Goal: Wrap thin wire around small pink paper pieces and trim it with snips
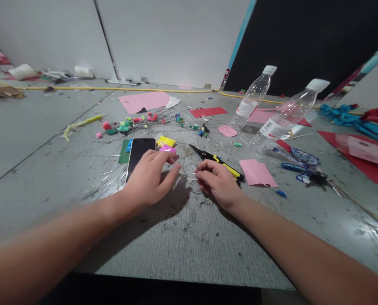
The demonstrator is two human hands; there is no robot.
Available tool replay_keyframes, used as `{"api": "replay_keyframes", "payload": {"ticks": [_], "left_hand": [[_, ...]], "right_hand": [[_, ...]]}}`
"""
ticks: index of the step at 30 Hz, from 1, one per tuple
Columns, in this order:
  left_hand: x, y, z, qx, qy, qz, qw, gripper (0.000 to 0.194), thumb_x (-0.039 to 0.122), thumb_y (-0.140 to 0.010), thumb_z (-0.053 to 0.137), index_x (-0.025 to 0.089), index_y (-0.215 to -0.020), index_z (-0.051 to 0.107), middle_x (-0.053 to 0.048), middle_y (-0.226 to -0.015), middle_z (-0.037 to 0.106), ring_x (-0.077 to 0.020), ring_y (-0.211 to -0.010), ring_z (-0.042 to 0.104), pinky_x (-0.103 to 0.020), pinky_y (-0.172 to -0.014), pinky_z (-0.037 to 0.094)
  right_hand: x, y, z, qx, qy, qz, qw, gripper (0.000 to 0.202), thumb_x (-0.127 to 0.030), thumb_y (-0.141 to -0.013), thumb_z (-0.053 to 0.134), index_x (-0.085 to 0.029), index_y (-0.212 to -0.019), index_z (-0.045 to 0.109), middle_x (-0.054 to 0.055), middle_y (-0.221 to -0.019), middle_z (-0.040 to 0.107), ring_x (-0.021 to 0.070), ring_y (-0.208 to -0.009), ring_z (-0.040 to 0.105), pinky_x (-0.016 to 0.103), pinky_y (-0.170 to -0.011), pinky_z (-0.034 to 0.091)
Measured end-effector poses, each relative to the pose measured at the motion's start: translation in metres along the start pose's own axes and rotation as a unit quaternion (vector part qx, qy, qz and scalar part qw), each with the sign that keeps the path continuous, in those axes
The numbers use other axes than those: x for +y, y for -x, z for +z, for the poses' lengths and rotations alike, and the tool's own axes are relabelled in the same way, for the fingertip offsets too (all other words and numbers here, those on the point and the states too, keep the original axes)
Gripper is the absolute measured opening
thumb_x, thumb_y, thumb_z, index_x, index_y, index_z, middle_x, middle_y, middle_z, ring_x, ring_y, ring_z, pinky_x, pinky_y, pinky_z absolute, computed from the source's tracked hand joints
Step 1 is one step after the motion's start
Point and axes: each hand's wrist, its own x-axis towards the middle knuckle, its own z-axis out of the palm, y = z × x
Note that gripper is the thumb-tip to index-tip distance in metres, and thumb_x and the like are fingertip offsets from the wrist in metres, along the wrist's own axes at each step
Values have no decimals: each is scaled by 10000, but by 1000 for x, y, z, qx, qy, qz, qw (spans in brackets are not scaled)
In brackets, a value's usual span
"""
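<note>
My right hand (219, 182) pinches a thin bent wire (191, 173) that curves in loops between my two hands. Beside the wire is my left hand (154, 176), thumb and fingers apart and nothing seen in them. It hovers over the lower edge of a dark-screened phone (141, 150). Just beyond my right hand lie pliers (220, 163) with black jaws and yellow-and-black handles. Straight loose wires (108, 182) are scattered to the left of the phone. Small yellow (166, 141) and purple packets (168, 148) sit at the phone's right side.
Two clear plastic bottles (251, 99) with white caps stand at the back right. Pink paper (258, 173) and blue-handled pliers (295, 168) lie to the right. Several colourful clay bits (124, 126) spread across the back. A yellow cord (138, 90) runs along the far side.
</note>
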Motion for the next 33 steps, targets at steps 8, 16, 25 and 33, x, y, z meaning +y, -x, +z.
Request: {"api": "replay_keyframes", "payload": {"ticks": [8,16,25,33], "left_hand": [[-15,-22,-31,-14,-213,-164,963,615,571,-972,491,207,-1466,536,-154,-1084,782,-433,-1274,570,-621,-1069,406],[-18,-27,-50,-38,-240,-227,943,845,654,-928,497,159,-1597,355,-268,-1418,587,-440,-1298,593,-532,-1049,476],[-14,-24,-39,-143,-274,-288,906,1126,609,-771,686,125,-1654,182,-320,-1256,668,-504,-1157,661,-518,-889,519],[-23,-43,-74,-64,-229,-331,913,1026,526,-739,718,111,-1577,296,-236,-1233,691,-414,-1090,695,-427,-845,526]], "right_hand": [[-5,-3,4,19,-34,17,999,216,-368,-627,664,-220,-721,538,-69,-517,515,75,-441,436,204,-418,294],[-6,-2,6,11,-33,15,999,216,-372,-613,644,-220,-727,541,-73,-534,519,71,-450,430,201,-424,291],[-1,-5,5,-8,-27,9,1000,222,-383,-633,660,-220,-722,539,-59,-554,523,82,-464,443,209,-436,289],[-2,-6,5,3,-26,17,1000,211,-374,-605,642,-222,-713,542,-64,-521,506,80,-453,429,205,-424,283]]}}
